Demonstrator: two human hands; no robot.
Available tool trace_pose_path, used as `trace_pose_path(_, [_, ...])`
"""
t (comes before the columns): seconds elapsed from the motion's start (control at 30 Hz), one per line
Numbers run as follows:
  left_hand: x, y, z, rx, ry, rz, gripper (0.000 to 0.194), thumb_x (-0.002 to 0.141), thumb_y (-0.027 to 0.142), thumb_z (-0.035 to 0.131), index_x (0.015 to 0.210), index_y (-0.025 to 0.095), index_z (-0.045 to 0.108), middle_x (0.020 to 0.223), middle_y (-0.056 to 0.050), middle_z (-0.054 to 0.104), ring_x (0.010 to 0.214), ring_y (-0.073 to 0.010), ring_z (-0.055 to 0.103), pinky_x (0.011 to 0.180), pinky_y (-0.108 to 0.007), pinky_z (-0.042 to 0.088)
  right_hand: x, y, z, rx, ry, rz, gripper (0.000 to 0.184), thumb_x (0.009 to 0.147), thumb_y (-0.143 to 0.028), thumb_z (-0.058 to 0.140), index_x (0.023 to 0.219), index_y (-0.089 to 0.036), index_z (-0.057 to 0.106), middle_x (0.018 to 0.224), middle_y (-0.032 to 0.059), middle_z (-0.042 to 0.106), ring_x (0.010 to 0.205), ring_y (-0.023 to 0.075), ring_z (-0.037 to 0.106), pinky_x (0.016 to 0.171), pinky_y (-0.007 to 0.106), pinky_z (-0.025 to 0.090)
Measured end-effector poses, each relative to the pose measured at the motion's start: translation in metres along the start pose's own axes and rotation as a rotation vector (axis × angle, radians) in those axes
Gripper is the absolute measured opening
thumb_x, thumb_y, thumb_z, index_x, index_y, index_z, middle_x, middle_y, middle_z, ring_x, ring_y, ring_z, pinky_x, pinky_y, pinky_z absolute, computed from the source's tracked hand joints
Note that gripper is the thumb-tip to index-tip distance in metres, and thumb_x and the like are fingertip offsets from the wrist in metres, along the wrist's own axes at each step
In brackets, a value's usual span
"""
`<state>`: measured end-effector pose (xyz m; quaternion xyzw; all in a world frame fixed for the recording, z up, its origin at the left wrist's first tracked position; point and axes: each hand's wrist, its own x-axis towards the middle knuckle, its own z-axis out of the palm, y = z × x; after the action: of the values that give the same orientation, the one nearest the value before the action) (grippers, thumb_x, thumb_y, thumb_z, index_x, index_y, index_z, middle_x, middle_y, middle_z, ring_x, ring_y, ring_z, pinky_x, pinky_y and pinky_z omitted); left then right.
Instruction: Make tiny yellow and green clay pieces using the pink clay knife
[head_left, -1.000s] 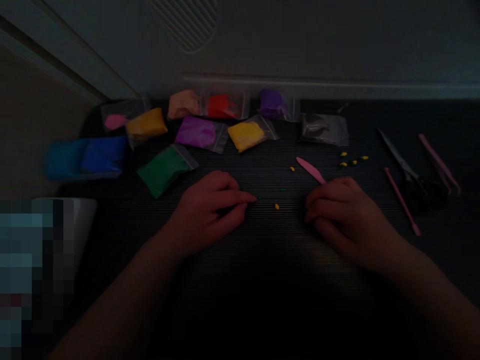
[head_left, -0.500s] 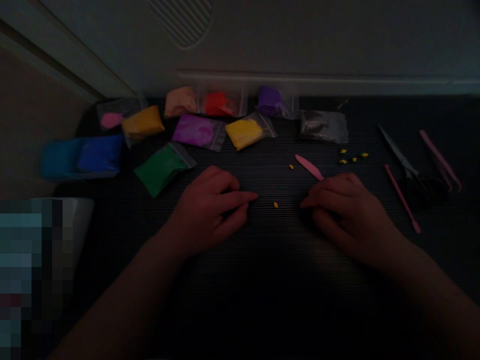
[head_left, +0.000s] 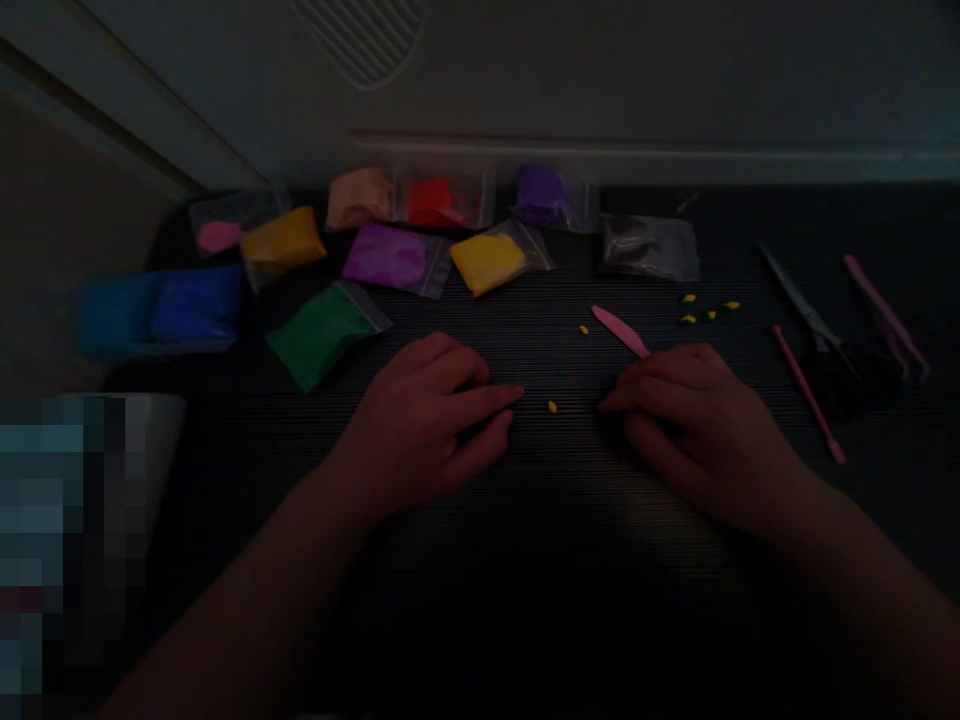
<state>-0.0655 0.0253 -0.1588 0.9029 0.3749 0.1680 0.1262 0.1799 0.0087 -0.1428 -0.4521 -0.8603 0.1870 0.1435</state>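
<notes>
My left hand [head_left: 424, 425] rests low over the dark ribbed table, its index finger stretched out and the thumb apart from it. Just right of that fingertip lies a small yellow clay piece [head_left: 552, 407], with a tiny green bit [head_left: 562, 373] behind it. My right hand [head_left: 686, 425] has curled fingers, the index tip pointing left toward the yellow piece. From beneath its fingers sticks the blade of a pink modelling knife [head_left: 619, 330]; the handle is hidden by the hand. Another yellow piece [head_left: 583, 330] lies left of the blade.
Several yellow-and-green clay pieces [head_left: 709, 315] lie behind my right hand. At right are scissors [head_left: 814, 320], a pink tool [head_left: 808, 392] and pink tweezers [head_left: 885, 310]. Bags of coloured clay, including green [head_left: 322, 335] and yellow [head_left: 489, 262], line the back and left.
My left fingertip and thumb have slid slightly right, and the green speck at that fingertip no longer shows. My right hand stays in place. The view has shifted a little.
</notes>
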Motion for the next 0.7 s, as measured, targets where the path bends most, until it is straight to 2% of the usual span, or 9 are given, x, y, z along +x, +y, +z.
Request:
trace_pose_path(0.13, [-0.0020, -0.0027, 0.0003, 0.007, 0.030, 0.010, 0.024, 0.072, 0.027, 0.056, 0.094, 0.020, 0.064, 0.077, -0.004, 0.052, 0.073, -0.0158, 0.045, 0.068, -0.033, 0.039, -0.0003, -0.0006, 0.0006, 0.002, -0.002, 0.003, 0.015, 0.075, -0.017, 0.049, 0.085, -0.020, 0.059, 0.087, 0.0025, 0.060, 0.084, 0.0178, 0.053, 0.079, 0.036, 0.035])
trace_pose_path(0.37, [0.0027, 0.0029, 0.0009, 0.022, -0.036, 0.027, 0.029, 0.074, 0.030, 0.052, 0.101, 0.022, 0.061, 0.079, -0.004, 0.054, 0.074, -0.0167, 0.047, 0.069, -0.034, 0.039, -0.0009, -0.0005, 0.0001, -0.009, 0.000, -0.002, 0.015, 0.075, -0.016, 0.049, 0.086, -0.020, 0.059, 0.088, 0.0021, 0.060, 0.084, 0.0177, 0.053, 0.079, 0.035, 0.035])
trace_pose_path(0.7, [-0.0013, -0.0024, -0.0006, 0.011, 0.055, 0.011, 0.020, 0.073, 0.027, 0.053, 0.088, 0.021, 0.065, 0.074, -0.003, 0.057, 0.071, -0.0159, 0.050, 0.068, -0.034, 0.041, -0.0004, -0.0012, -0.0005, -0.015, 0.000, -0.003, 0.016, 0.075, -0.017, 0.049, 0.087, -0.020, 0.059, 0.088, 0.0024, 0.060, 0.085, 0.0180, 0.053, 0.079, 0.035, 0.035])
